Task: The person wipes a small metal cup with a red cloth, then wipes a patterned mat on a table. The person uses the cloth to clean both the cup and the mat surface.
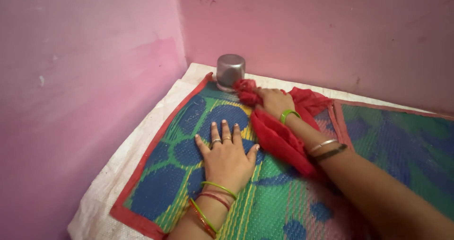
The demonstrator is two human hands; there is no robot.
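My left hand lies flat, fingers spread, on a woven mat patterned in blue, green and yellow with a red border. It holds nothing. My right hand is closed on a bunched red cloth that trails back under my forearm. The bunched end of the cloth sits close to an upturned steel cup at the mat's far corner. Both wrists wear bangles.
Pink walls meet in a corner just behind the steel cup. A white woven sheet lies under the mat and shows along its left and far edges. A second mat of the same pattern lies to the right.
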